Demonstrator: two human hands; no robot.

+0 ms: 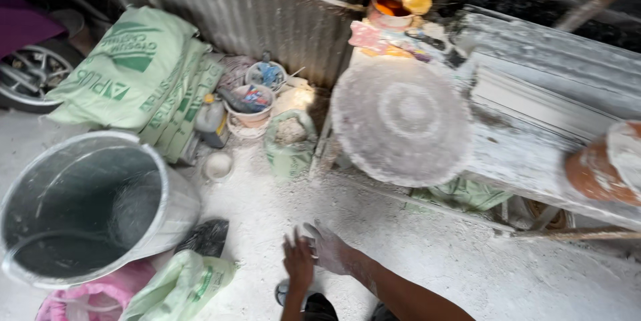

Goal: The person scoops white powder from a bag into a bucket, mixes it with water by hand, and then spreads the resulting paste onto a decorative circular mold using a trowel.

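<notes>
Both hands sit low at bottom centre of the frame, over the dusty white floor (427, 254). Left hand (298, 262) and right hand (330, 249) touch each other, both caked in white powder, fingers spread and loose, nothing held. A small dark round object (284, 292) shows just under the left wrist; can't tell what it is.

Open room: bare floor runs from the hands out to the right and lower right. Left side is boxed in by a large shiny metal bucket (87, 207), lying tilted with its mouth toward the camera, at lower left. Below it, a pink plastic bag (93, 297) and a pale green plastic bag (180, 287); a black bag (205, 235) lies between bucket and hands.

Right half: a powder-crusted white wooden surface (534, 134), its front edge running diagonally toward lower right. A round white plaster disc (400, 121) leans at its left end. A rust-orange cylinder (601, 167) sits at the far right edge.

Back wall is grey corrugated metal sheet (267, 14). Stacked pale green sacks with darker green lettering (140, 77) at upper left, a wheel (30, 71) behind them. Small tubs and a plastic bottle (212, 121) cluster at the wall's foot.
</notes>
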